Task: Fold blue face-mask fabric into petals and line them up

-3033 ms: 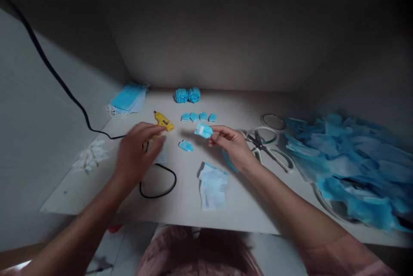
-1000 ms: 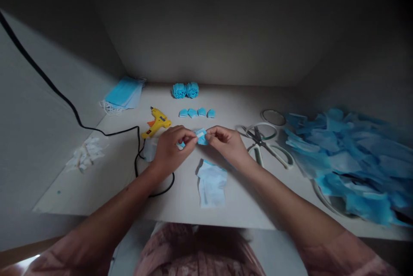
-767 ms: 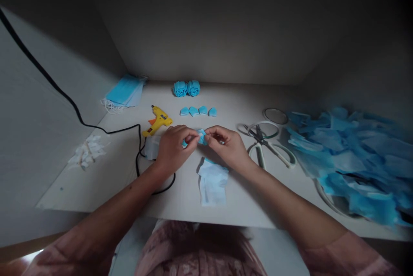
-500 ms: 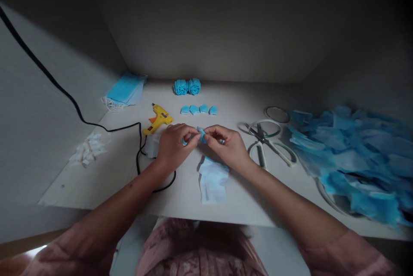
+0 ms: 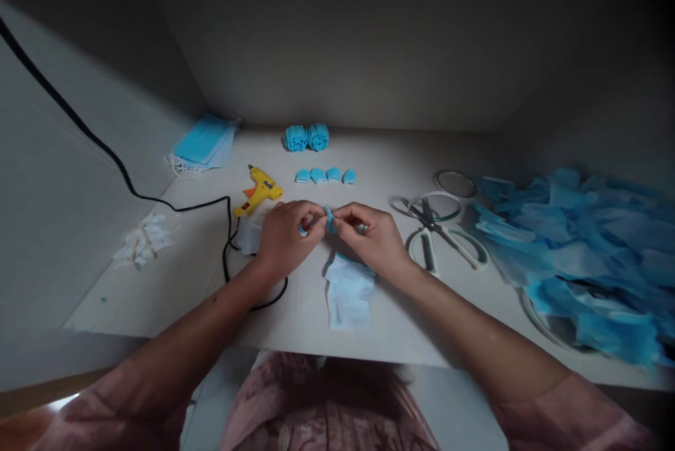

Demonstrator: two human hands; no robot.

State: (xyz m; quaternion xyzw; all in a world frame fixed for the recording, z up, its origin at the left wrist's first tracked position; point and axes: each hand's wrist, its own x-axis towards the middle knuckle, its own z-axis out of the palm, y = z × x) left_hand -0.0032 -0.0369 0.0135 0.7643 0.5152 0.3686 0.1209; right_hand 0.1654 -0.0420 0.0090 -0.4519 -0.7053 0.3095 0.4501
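- Left hand [image 5: 292, 234] is pinching one edge of a small blue piece [image 5: 330, 219] between thumb and fingers.
- Right hand [image 5: 370, 234] is gripping its opposite edge; the piece is sitting between both hands, over the surface [image 5: 158, 307] (fingertips are hiding much of it from me).
- Pale fabric piece [image 5: 349, 296] is lying on the surface nearer the person.
- Yellow glue gun [image 5: 259, 191] is resting near the left hand.
- Four folded blue pieces [image 5: 318, 176] are forming a row before two blue rosettes [image 5: 318, 137].
- Scissors [image 5: 431, 226] are lying spread near the right hand.
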